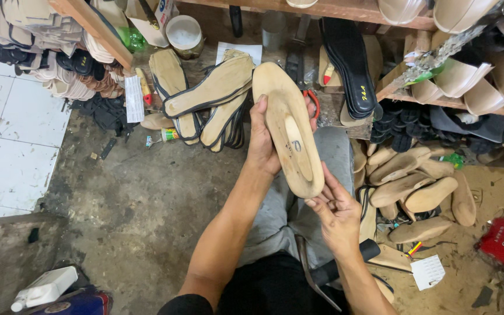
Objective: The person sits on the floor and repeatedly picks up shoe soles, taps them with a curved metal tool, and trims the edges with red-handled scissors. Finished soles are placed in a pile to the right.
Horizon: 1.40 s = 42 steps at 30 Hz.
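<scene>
Between the two hands, over the person's lap, a pale wooden sole (289, 131) stands nearly on end, its long axis running from the rounded toe up and away to the narrower heel end down near the person, leaning slightly to the right as it comes down. The left hand (262, 143) grasps it from the left side about halfway along, thumb laid on the face and fingers wrapped behind the edge, so that hand carries the weight. The right hand (336, 213) sits just below and to the right of the lower end, palm up and fingers loosely spread, their tips touching the bottom rim; it cups rather than clamps. The sole is closer to the left hand's palm, while the right hand only meets its lowest tip. Its face is smooth, light tan, with a shallow raised oval along the middle and a small dark mark near the centre. Beyond the left hand, on the floor, lie flat insoles (208, 96) with dark edging. To the right of the right hand rests a heap of similar wooden soles (418, 189).
</scene>
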Each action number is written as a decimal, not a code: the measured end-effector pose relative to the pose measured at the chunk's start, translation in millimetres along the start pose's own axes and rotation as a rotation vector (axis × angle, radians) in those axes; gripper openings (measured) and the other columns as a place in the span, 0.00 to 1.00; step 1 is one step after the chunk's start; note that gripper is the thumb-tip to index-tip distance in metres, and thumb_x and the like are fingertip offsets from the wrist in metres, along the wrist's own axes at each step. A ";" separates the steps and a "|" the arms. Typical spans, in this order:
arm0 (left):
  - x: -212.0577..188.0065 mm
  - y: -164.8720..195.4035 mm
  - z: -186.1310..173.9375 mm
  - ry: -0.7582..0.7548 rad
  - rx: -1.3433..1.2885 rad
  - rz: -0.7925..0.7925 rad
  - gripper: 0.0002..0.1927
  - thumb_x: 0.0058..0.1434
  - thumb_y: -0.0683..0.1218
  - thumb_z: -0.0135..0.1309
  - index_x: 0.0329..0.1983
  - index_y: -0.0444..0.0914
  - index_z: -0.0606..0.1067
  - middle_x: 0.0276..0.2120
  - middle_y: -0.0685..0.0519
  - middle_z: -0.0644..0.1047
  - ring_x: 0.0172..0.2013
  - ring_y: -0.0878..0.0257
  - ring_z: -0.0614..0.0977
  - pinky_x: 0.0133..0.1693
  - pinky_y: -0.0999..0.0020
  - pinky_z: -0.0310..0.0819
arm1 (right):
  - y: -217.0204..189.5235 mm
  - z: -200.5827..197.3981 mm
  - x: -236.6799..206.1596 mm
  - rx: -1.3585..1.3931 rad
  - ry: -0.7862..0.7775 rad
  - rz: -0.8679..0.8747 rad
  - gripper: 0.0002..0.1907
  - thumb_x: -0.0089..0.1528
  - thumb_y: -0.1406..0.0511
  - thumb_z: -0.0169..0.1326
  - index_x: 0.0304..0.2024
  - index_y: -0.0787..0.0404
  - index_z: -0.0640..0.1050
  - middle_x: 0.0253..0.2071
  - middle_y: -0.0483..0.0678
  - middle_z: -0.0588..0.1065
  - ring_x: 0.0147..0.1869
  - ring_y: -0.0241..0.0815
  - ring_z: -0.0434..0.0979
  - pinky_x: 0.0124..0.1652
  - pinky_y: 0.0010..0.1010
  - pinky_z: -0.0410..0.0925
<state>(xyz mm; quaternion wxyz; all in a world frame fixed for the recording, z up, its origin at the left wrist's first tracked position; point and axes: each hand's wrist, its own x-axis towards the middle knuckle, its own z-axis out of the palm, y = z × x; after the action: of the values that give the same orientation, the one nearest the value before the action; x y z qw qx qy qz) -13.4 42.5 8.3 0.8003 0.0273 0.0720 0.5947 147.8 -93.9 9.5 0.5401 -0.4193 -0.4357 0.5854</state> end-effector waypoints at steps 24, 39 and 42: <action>-2.7 -2.6 0.8 -0.062 0.031 0.031 0.43 0.70 0.69 0.46 0.68 0.26 0.65 0.56 0.41 0.75 0.56 0.52 0.79 0.55 0.54 0.78 | -12.6 3.3 -0.9 0.149 -0.058 0.078 0.43 0.58 0.73 0.61 0.72 0.73 0.57 0.67 0.60 0.69 0.69 0.50 0.71 0.64 0.40 0.66; -47.2 -16.4 15.7 -0.300 0.177 -0.038 0.50 0.68 0.70 0.49 0.79 0.33 0.53 0.70 0.35 0.65 0.67 0.43 0.71 0.67 0.41 0.66 | 42.1 -25.0 -45.7 0.420 -0.042 0.127 0.52 0.54 0.61 0.68 0.73 0.76 0.57 0.66 0.59 0.68 0.71 0.50 0.68 0.69 0.40 0.58; -48.3 -20.7 12.9 -0.301 0.173 -0.030 0.50 0.68 0.71 0.49 0.79 0.33 0.53 0.69 0.34 0.65 0.67 0.43 0.71 0.67 0.41 0.66 | 41.7 -26.2 -48.0 0.418 -0.035 0.134 0.52 0.54 0.60 0.68 0.73 0.76 0.56 0.66 0.59 0.69 0.70 0.51 0.68 0.69 0.42 0.57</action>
<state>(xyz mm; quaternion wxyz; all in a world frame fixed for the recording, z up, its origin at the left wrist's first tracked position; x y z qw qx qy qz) -5.5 -9.1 22.5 0.8054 0.1839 0.0027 0.5635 164.9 -141.8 -36.7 0.5675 -0.3161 -0.2851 0.7048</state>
